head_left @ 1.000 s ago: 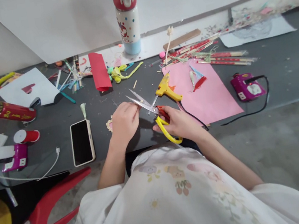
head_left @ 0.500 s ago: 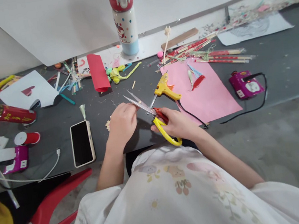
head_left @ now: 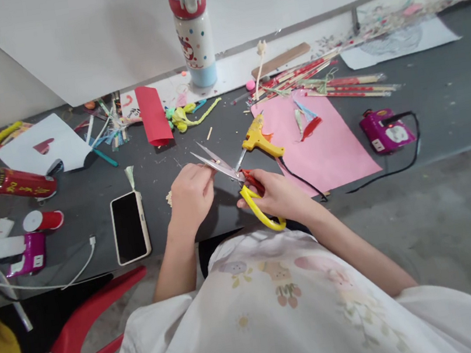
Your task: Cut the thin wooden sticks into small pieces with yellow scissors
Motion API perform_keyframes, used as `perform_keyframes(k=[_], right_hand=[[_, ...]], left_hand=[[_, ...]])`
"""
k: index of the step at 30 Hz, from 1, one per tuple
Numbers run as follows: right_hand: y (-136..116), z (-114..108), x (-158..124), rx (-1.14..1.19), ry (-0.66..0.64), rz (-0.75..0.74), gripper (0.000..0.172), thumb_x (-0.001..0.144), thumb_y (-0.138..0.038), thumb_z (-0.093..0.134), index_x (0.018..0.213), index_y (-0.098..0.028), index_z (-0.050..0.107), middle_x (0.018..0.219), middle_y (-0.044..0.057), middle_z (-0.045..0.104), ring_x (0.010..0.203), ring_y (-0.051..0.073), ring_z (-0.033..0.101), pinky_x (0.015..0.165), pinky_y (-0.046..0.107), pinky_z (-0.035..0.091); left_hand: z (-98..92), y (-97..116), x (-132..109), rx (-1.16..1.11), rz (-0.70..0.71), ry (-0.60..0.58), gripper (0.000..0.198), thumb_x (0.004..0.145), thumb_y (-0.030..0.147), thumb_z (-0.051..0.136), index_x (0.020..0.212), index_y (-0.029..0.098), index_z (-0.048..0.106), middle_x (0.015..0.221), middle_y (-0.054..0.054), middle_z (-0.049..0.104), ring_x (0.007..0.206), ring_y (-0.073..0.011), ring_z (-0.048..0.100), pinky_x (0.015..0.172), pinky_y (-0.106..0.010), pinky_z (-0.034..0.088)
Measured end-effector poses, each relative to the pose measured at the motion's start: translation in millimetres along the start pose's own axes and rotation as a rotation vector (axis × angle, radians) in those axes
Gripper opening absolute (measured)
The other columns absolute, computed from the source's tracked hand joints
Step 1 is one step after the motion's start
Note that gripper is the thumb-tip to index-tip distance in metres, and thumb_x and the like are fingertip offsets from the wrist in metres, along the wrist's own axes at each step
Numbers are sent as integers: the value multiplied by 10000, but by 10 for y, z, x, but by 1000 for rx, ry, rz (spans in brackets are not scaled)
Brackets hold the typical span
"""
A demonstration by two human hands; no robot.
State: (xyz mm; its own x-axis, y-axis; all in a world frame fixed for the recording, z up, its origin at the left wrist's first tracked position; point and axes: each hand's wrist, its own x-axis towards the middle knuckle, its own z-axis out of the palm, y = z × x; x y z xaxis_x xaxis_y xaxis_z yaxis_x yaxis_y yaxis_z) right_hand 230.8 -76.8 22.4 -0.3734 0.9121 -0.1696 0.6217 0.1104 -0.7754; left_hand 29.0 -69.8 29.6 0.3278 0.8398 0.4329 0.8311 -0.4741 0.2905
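Note:
My right hand (head_left: 277, 195) grips scissors (head_left: 236, 180) with yellow and red handles; their steel blades are spread apart and point up-left. My left hand (head_left: 191, 193) is closed in a pinch right at the blades, holding something small that I cannot make out. A small pale, beaded-looking piece (head_left: 170, 197) peeks out from under the left hand on the dark table (head_left: 86, 187). A yellow glue gun (head_left: 259, 138) lies just beyond the scissors, its black cord running past my right wrist.
A phone (head_left: 130, 226) lies left of my left hand. A pink paper sheet (head_left: 328, 145) and a purple device (head_left: 384, 133) sit to the right. A water bottle (head_left: 192, 26), folded red paper (head_left: 152, 115), sticks (head_left: 337, 87) and a red can (head_left: 15, 183) lie farther back. A red chair (head_left: 82, 335) is at lower left.
Both hands and the scissors have stayed together in the same hold; the view has shifted slightly, so everything sits a little higher and to the left.

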Motion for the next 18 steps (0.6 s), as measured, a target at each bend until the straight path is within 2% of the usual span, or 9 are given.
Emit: perform_keyframes(k=[11,13,15,17,18], right_hand=[[-5,58,3,14,18,-16,372,674,-539,617,760,-212,463,632,-40,507,539,105,435,527,231,310],[15,79,30,33,21,25,336,682,-507,612,747,-210,466,625,-39,513,534,105,436,524,233,313],[55,117,83,76,43,91,303,693,-481,600,741,-209,476,616,-40,519,527,106,436,519,234,316],[110,167,159,145,83,154,287,710,-477,578,758,-205,499,622,-36,532,530,109,445,509,233,319],[138,194,200,187,103,163,282,728,-475,556,780,-201,515,637,-30,541,546,112,457,513,233,327]], left_hand=[[-6,14,4,7,-36,-7,225,874,171,391,766,195,588,748,-39,604,778,-165,540,721,-289,424],[23,45,7,35,-99,56,178,879,216,417,865,191,593,857,-67,607,871,-186,535,797,-324,414],[66,115,-2,51,-193,188,185,877,261,443,995,181,561,987,-102,580,976,-209,509,876,-366,387],[113,226,-21,-10,-253,287,206,881,275,439,1044,178,518,1005,-104,561,979,-202,504,883,-367,385],[135,296,-32,-66,-257,296,186,884,270,428,1028,184,509,974,-91,562,947,-188,512,862,-353,398]])
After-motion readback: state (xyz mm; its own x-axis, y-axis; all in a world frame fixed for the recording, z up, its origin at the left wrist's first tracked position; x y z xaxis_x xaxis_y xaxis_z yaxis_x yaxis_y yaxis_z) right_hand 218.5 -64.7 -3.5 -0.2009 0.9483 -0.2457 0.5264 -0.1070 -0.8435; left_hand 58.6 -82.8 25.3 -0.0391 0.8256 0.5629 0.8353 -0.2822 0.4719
